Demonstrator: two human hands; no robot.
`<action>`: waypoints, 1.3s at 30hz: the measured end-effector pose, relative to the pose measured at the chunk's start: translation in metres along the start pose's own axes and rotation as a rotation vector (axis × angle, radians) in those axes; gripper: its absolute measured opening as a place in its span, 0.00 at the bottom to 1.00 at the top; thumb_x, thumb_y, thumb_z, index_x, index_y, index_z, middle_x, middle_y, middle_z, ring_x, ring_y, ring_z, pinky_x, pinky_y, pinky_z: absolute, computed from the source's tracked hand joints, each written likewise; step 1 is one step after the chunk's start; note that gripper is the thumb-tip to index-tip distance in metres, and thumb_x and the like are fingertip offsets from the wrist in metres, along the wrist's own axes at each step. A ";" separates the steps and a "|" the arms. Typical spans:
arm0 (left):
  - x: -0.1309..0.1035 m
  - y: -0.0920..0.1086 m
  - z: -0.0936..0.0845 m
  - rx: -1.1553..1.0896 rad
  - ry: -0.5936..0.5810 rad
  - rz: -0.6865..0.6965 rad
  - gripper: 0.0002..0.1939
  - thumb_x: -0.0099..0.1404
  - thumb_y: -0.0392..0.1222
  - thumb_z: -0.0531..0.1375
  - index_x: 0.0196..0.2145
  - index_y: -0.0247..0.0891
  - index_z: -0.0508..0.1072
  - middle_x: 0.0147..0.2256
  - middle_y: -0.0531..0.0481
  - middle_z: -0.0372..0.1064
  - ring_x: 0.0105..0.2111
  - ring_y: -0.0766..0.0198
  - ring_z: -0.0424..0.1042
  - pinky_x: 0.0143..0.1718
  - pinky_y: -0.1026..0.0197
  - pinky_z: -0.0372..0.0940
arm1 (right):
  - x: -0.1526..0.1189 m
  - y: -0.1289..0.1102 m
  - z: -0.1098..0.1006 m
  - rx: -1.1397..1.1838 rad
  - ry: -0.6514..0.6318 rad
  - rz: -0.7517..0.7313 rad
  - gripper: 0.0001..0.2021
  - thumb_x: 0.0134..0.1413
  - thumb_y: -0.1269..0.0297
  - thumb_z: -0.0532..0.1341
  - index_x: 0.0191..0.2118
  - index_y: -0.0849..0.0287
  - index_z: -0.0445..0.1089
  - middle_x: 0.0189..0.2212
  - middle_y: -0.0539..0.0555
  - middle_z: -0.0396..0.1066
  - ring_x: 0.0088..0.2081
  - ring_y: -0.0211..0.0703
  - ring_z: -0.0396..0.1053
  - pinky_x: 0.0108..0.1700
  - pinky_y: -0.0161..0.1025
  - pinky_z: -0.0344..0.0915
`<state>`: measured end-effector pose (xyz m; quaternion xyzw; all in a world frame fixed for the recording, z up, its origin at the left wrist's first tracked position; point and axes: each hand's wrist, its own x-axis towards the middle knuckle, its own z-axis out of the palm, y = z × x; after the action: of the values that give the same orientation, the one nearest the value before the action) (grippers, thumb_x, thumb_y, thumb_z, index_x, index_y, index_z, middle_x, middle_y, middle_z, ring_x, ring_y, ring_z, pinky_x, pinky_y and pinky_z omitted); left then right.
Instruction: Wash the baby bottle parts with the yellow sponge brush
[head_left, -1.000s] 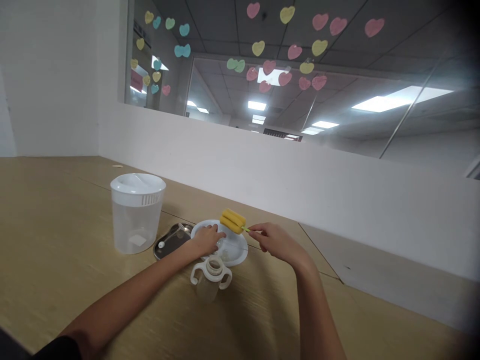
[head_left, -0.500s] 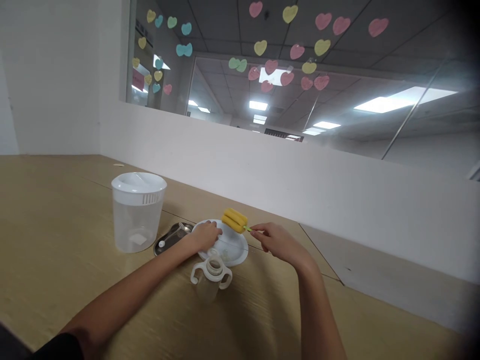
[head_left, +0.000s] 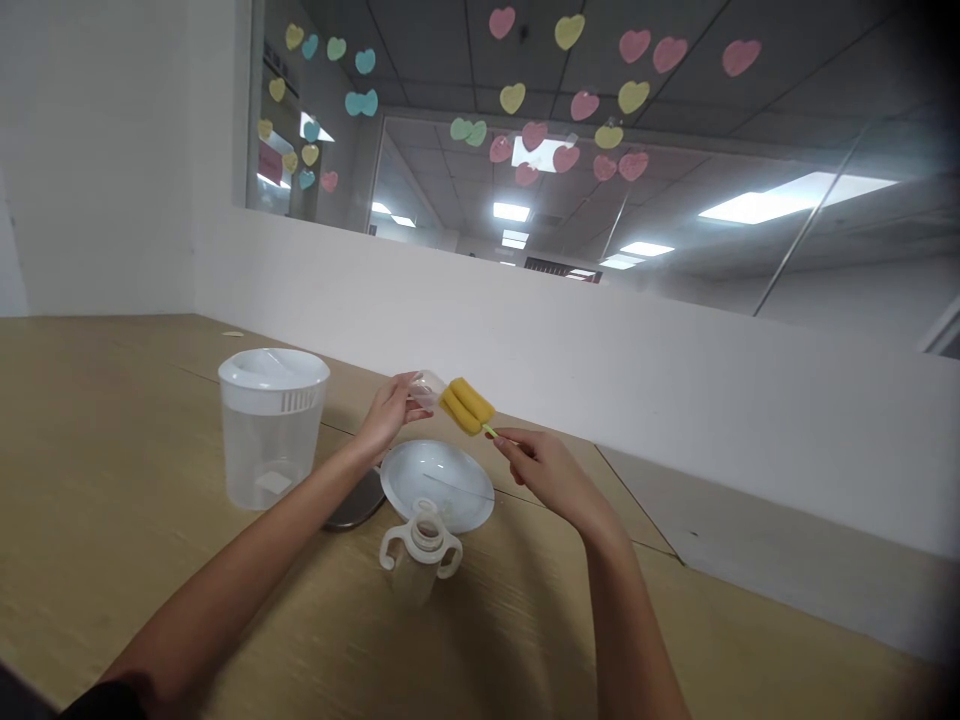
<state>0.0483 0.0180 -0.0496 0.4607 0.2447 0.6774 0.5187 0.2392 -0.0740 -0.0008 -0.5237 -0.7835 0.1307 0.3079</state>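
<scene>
Raised above the white bowl point(head_left: 471, 482), my left hand point(head_left: 388, 412) is closed around a clear plastic cap point(head_left: 428, 388), its opening turned toward the sponge. My right hand point(head_left: 553, 478) pinches the thin green handle of a yellow sponge bottle brush point(head_left: 466, 406). The sponge head is at the cap's edge; whether it touches or enters the cap I cannot tell. Below, in front of the bowl, stands an open baby bottle point(head_left: 420, 565) with two white side handles. Small clear items at the bowl's near side are partly hidden behind the bottle.
A lidded translucent bucket point(head_left: 271, 440) stands at left on the wooden table point(head_left: 315, 630). Between it and the bowl lies a metal tray point(head_left: 358, 506), partly covered by my left forearm. Behind the table rises a white wall point(head_left: 525, 335) with a window dotted with heart-shaped notes.
My left hand has come up out of the bowl with the clear cap. The brush has risen slightly and its sponge now meets the cap's edge in view. The bottle stays put.
</scene>
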 end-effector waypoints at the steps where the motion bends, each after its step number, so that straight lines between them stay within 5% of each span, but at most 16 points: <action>1: -0.002 0.001 0.003 -0.082 -0.004 -0.050 0.15 0.65 0.44 0.49 0.43 0.31 0.66 0.36 0.43 0.69 0.32 0.66 0.71 0.36 0.60 0.68 | 0.000 0.000 0.001 0.035 -0.004 0.000 0.18 0.56 0.54 0.48 0.31 0.60 0.68 0.17 0.46 0.56 0.19 0.33 0.50 0.23 0.31 0.49; 7: -0.012 0.010 0.012 -0.283 -0.012 -0.176 0.15 0.66 0.43 0.49 0.42 0.31 0.68 0.36 0.42 0.71 0.34 0.65 0.72 0.40 0.62 0.67 | 0.004 -0.004 0.016 0.095 -0.030 -0.057 0.18 0.57 0.54 0.48 0.32 0.61 0.68 0.18 0.46 0.56 0.21 0.33 0.53 0.24 0.31 0.51; 15: -0.021 0.015 0.012 0.309 -0.081 0.206 0.24 0.62 0.57 0.49 0.33 0.31 0.69 0.30 0.47 0.69 0.32 0.64 0.68 0.34 0.62 0.65 | 0.001 -0.018 0.024 -0.056 0.038 -0.160 0.18 0.59 0.59 0.45 0.34 0.60 0.69 0.23 0.50 0.65 0.24 0.35 0.58 0.27 0.32 0.53; 19: -0.025 0.031 0.008 0.361 -0.232 0.228 0.21 0.56 0.54 0.58 0.40 0.34 0.67 0.36 0.46 0.70 0.37 0.62 0.68 0.38 0.62 0.63 | 0.001 -0.020 0.027 0.083 -0.044 -0.116 0.18 0.60 0.57 0.44 0.38 0.60 0.66 0.17 0.47 0.61 0.19 0.34 0.58 0.23 0.30 0.54; 23: -0.026 0.052 -0.007 0.179 -0.544 0.087 0.30 0.50 0.52 0.64 0.49 0.42 0.61 0.48 0.42 0.66 0.46 0.55 0.66 0.44 0.56 0.61 | -0.002 -0.021 0.025 0.441 -0.325 -0.058 0.22 0.60 0.51 0.40 0.49 0.60 0.59 0.14 0.43 0.59 0.10 0.31 0.48 0.14 0.29 0.48; 25: -0.024 0.055 -0.013 0.122 -0.607 0.086 0.32 0.48 0.53 0.65 0.49 0.45 0.60 0.50 0.42 0.64 0.48 0.54 0.66 0.45 0.55 0.61 | -0.002 -0.022 0.024 0.493 -0.403 -0.063 0.24 0.60 0.49 0.39 0.50 0.60 0.59 0.14 0.43 0.58 0.09 0.30 0.46 0.13 0.29 0.46; 27: -0.020 0.052 -0.016 0.170 -0.548 0.118 0.28 0.50 0.54 0.63 0.47 0.43 0.61 0.47 0.43 0.67 0.45 0.56 0.68 0.43 0.56 0.62 | 0.000 -0.021 0.027 0.351 -0.292 -0.092 0.23 0.61 0.51 0.39 0.48 0.60 0.61 0.14 0.44 0.59 0.11 0.31 0.49 0.15 0.29 0.48; 31: -0.012 0.038 -0.014 0.549 -0.281 0.226 0.20 0.55 0.55 0.59 0.36 0.35 0.65 0.30 0.48 0.71 0.26 0.66 0.69 0.29 0.63 0.63 | 0.011 -0.015 0.045 -0.403 0.188 -0.131 0.17 0.61 0.59 0.45 0.42 0.60 0.68 0.20 0.53 0.67 0.20 0.35 0.60 0.22 0.31 0.47; 33: -0.009 0.035 -0.012 0.628 -0.165 0.257 0.22 0.56 0.59 0.55 0.34 0.35 0.65 0.25 0.50 0.68 0.19 0.70 0.65 0.23 0.65 0.60 | 0.014 -0.012 0.053 -0.669 0.313 -0.169 0.18 0.62 0.60 0.45 0.45 0.59 0.69 0.23 0.56 0.69 0.22 0.36 0.63 0.23 0.34 0.45; 39: -0.005 0.048 -0.020 0.539 0.077 0.275 0.25 0.60 0.62 0.47 0.40 0.36 0.61 0.26 0.51 0.66 0.18 0.69 0.65 0.21 0.65 0.61 | 0.007 -0.016 0.047 -0.688 0.575 -0.287 0.19 0.63 0.58 0.44 0.47 0.55 0.69 0.24 0.54 0.71 0.24 0.36 0.64 0.26 0.34 0.48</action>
<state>0.0083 -0.0003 -0.0218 0.5845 0.3705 0.6688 0.2717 0.1963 -0.0684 -0.0263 -0.4967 -0.7289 -0.3307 0.3358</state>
